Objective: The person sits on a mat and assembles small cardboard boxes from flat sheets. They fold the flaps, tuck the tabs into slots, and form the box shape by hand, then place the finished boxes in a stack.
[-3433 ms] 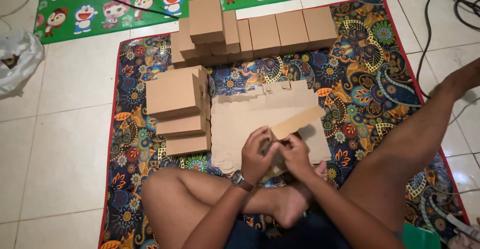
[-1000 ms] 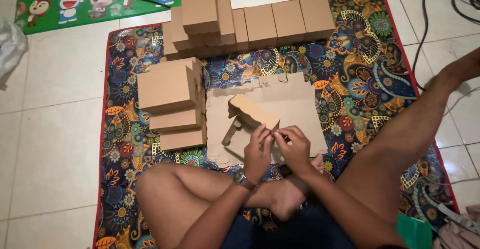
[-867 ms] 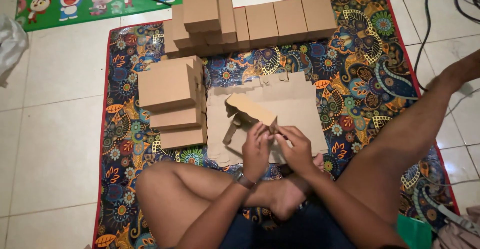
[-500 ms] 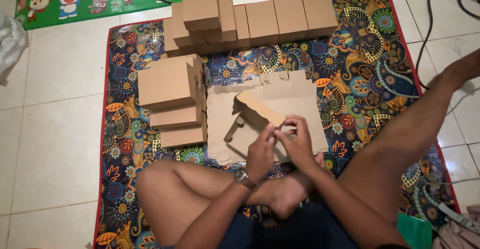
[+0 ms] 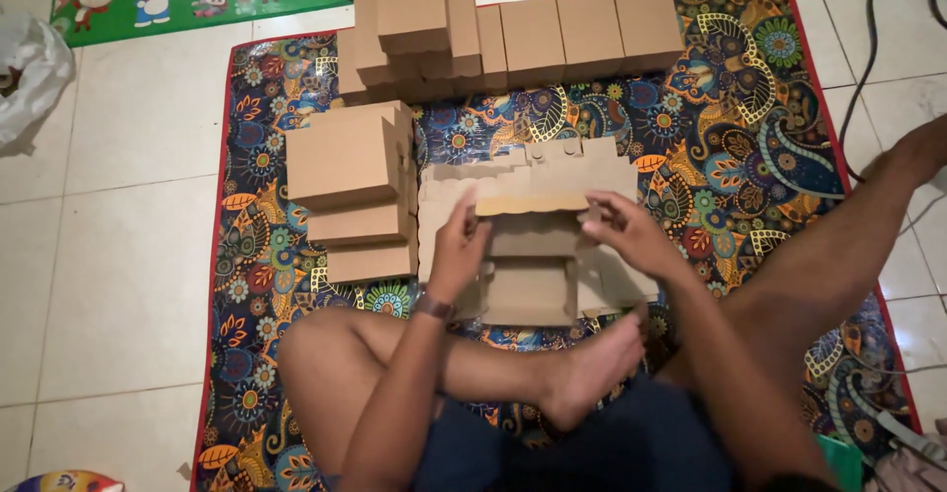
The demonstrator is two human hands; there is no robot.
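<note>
Half-folded brown cardboard box (image 5: 533,255) held between both hands, flaps open, scalloped edge along top panel. Sits over stack of flat cardboard blanks (image 5: 552,171) on patterned mat, just ahead of crossed legs.

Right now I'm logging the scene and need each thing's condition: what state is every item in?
Left hand: gripping the box blank's left side.
Right hand: gripping its right side.
Box blank: half folded, open, held above the flat sheets.
Flat sheets: unfolded, piled on the mat.
Finished boxes: closed, stacked to the left.
Back row of boxes: closed, side by side.
Mat: spread flat.
</note>
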